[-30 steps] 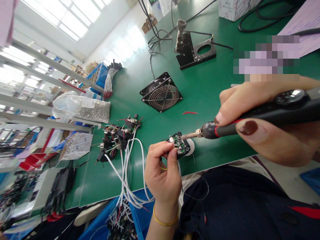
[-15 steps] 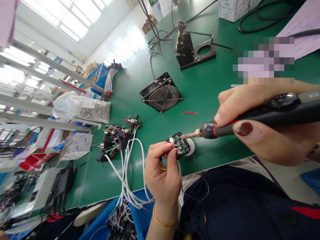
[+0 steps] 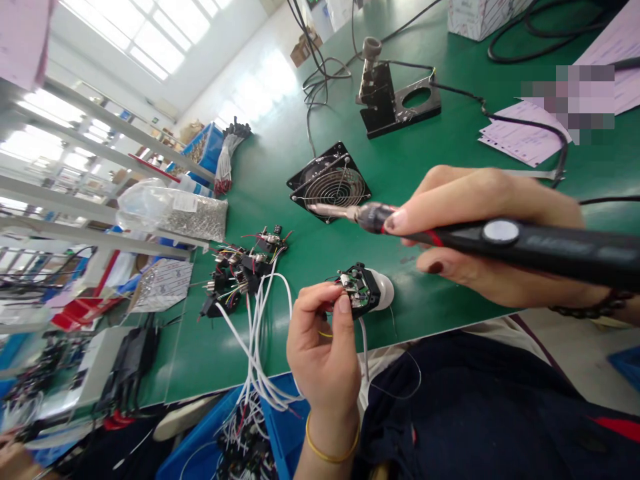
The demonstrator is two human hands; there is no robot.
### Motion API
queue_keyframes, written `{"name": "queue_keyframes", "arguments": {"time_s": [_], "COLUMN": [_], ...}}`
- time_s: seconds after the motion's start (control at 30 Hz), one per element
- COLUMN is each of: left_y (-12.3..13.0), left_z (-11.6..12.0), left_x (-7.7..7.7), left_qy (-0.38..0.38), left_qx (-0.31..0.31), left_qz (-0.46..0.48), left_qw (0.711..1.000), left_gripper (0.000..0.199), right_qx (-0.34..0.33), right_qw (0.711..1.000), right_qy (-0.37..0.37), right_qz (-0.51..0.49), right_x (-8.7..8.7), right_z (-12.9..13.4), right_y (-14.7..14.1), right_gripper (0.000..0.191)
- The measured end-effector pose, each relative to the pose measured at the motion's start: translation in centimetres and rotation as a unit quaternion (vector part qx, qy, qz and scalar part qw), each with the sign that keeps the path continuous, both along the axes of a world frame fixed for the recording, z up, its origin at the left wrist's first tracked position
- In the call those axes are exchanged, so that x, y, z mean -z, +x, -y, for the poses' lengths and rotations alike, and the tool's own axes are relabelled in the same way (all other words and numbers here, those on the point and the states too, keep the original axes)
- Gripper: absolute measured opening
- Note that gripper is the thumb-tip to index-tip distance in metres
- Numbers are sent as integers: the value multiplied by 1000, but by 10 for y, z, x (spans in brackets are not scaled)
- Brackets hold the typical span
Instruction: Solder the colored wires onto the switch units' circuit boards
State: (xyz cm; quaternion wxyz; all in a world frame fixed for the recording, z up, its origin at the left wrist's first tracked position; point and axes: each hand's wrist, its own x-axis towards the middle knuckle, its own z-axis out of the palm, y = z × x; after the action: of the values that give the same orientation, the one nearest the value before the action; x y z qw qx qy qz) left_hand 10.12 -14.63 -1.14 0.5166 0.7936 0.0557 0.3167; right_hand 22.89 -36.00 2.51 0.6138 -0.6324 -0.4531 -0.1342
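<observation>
My right hand (image 3: 480, 233) is closed around a black soldering iron (image 3: 545, 250). The iron's metal tip is raised and points left, apart from the work and in front of the fan grille. Thumb and forefinger of my left hand (image 3: 325, 340) pinch the left edge of a small green circuit board (image 3: 356, 288) in a black housing. A bit of red wire shows at those fingertips, but the fingers hide how it is held. The housing has a white round cap (image 3: 385, 292) on its right side. A white cable (image 3: 364, 343) runs down from it.
Left of my left hand lie wired black parts (image 3: 245, 267) with white cables hanging into a blue bin (image 3: 280, 427). Behind stand a square fan (image 3: 333, 183) and an iron stand (image 3: 400, 103). Pink papers (image 3: 530, 130) lie at the right, a bag of small parts (image 3: 195, 217) at the left.
My right hand has lifted the soldering iron off the circuit board, up and to the left, and turned it. The housing has tilted, showing more of its white cap. My left hand keeps its pinch.
</observation>
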Motion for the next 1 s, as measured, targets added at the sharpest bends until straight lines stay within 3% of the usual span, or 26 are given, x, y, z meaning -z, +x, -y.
{"name": "queue_keyframes", "arguments": {"time_s": [0.13,0.27,0.37,0.53,0.67,0.8,1.0], "left_y": [0,-3,-5,-7,-10,-12,-17], "left_z": [-5,-7,-7,-6,-4,-4,-4], "left_x": [6,10,12,13,16,19,16], "left_qy": [-67,-90,-109,-195,-237,-224,-173], "left_qx": [-8,3,1,39,51,39,31], "left_qz": [20,33,40,60,57,51,48], "left_qw": [998,995,993,978,969,972,983], "left_gripper": [5,6,5,7,7,8,5], "right_qx": [-82,-88,-89,-86,-97,-104,-94], "right_qw": [991,985,984,981,971,966,975], "right_qy": [-87,-136,-146,-146,-201,-222,-175], "right_qz": [60,56,57,91,83,77,103], "right_x": [23,45,53,51,45,42,46], "right_z": [-17,-33,-40,-41,-40,-39,-38], "right_y": [0,-8,-12,-14,-16,-18,-19], "right_gripper": [14,34,38,29,14,9,21]}}
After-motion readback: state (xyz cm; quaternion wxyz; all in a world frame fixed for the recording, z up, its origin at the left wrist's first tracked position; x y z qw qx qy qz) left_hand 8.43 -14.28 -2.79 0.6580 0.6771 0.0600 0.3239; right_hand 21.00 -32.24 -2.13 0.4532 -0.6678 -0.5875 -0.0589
